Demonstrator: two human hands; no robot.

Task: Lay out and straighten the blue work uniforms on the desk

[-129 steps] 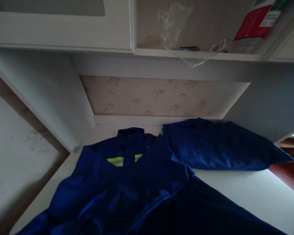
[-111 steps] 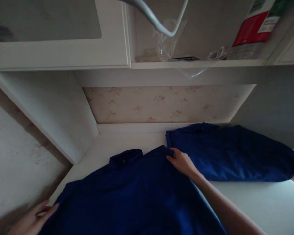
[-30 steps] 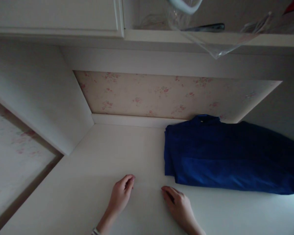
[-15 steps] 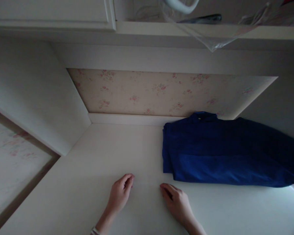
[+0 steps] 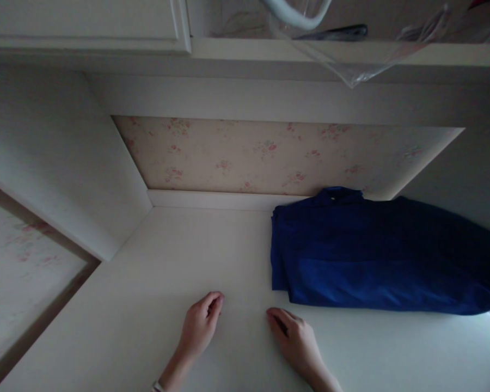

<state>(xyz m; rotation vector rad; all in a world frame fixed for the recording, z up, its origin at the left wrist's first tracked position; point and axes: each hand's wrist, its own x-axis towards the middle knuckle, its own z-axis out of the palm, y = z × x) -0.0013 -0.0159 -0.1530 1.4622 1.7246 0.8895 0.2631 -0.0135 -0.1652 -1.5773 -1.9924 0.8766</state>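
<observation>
My left hand and right hand lay palm-down on the white desk, fingers loosely curled, grasping nothing. The folded blue garment sat just beyond and right of my right hand, not touching it. A careless reach could, I judged, drag its near edge and undo the fold.

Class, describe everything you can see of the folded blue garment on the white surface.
The folded blue garment is deep blue woven cloth, folded into a long flat bundle with a collar at its far edge. It lies on the white surface, against the flowered back wall. Neither hand touches it; the right hand rests nearest.
</observation>
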